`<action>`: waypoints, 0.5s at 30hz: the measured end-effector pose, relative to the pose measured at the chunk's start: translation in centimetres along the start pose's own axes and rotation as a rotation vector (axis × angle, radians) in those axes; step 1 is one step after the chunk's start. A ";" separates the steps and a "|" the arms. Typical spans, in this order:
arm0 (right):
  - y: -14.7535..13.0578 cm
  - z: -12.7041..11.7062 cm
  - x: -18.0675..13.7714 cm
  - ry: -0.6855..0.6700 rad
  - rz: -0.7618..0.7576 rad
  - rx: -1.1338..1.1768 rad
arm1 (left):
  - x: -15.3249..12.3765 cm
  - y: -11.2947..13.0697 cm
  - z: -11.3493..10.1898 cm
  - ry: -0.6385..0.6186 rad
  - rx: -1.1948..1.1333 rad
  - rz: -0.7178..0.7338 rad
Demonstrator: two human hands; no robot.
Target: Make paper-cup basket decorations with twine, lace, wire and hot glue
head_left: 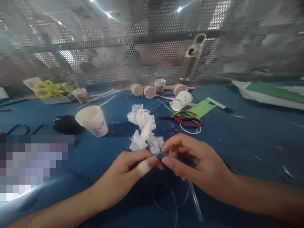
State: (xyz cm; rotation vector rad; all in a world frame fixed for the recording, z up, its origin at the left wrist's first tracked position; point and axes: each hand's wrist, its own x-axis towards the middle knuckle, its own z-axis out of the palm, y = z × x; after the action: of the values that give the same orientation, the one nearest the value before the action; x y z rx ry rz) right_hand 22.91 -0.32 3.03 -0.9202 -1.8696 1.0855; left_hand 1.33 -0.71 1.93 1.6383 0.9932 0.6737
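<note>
In the head view, my left hand (133, 165) pinches the thin wire (163, 153) between thumb and forefinger; it runs crosswise to my right hand (196, 158), whose thumb and forefinger stand slightly apart around it, grip unclear. Both hands are equally near, on my side of the white lace (145, 127).

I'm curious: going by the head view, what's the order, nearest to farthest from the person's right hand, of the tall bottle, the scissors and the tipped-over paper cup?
From the right hand:
1. Scissors, just beyond the fingers.
2. Tipped-over paper cup, behind the scissors.
3. Tall bottle, at the back.
</note>
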 end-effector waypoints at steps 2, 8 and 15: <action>-0.1 0.0 0.1 0.000 0.001 0.008 | 0.0 0.0 0.0 -0.003 -0.001 -0.007; 0.0 0.1 -0.1 -0.005 0.026 0.009 | -0.1 0.0 0.1 -0.012 -0.003 -0.005; 0.3 0.2 -0.1 -0.002 0.053 0.013 | -0.3 0.1 0.1 -0.006 -0.006 -0.018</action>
State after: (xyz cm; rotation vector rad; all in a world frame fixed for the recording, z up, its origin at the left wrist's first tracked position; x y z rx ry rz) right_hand 22.85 -0.32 2.72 -0.9659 -1.8473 1.1293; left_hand 1.34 -1.01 2.00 1.6236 0.9994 0.6593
